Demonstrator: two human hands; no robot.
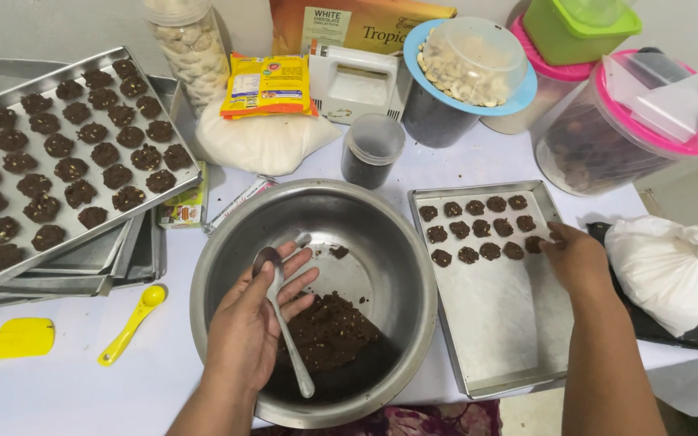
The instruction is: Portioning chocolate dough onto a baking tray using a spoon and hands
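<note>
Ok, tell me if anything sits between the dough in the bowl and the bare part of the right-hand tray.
Only the bowl's rim separates the dough from the tray; its bare lower part holds nothing.

Well beyond our left hand's fingers [296, 270] we see a yellow-and-orange snack packet [268, 85] lying on a white bag. Behind it leans an orange carton with a white label panel [357, 24]. Nearer those fingers, a small green-and-yellow box [183, 208] and a slim white wrapper [240, 202] lie on the bench [66, 387].
</note>
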